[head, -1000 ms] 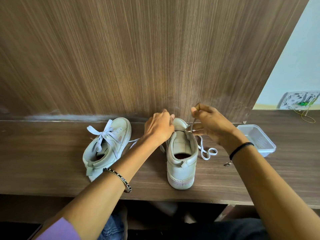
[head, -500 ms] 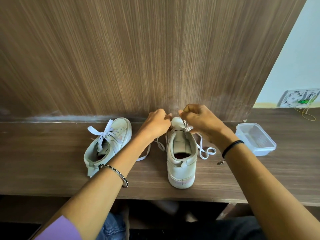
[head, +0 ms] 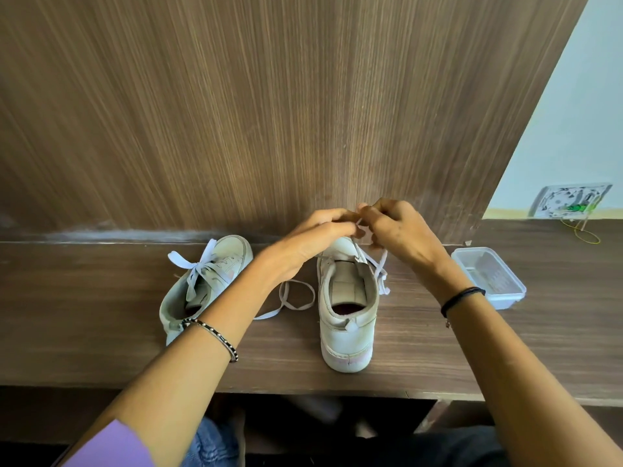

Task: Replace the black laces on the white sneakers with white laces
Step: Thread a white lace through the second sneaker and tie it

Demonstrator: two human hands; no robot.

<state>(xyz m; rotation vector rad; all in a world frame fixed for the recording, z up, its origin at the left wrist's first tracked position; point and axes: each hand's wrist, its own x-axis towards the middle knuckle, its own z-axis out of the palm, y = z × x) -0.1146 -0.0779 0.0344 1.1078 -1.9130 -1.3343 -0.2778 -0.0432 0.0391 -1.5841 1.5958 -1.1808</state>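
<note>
Seen through one wide-angle camera worn on the head, facing forward and down over the wooden ledge (head: 101, 332) toward the panelled wall (head: 269, 112) behind it. Held near enough to catch both forearms reaching in from the bottom edge, up to the left hand (head: 313, 244) and right hand (head: 401, 230) meeting at the white lace (head: 381, 264) around mid-frame.

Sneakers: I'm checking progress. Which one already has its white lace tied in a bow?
The left sneaker: a tied bow sits on it. The right sneaker has a lace trailing loose, pinched by the left hand and right hand.
</note>
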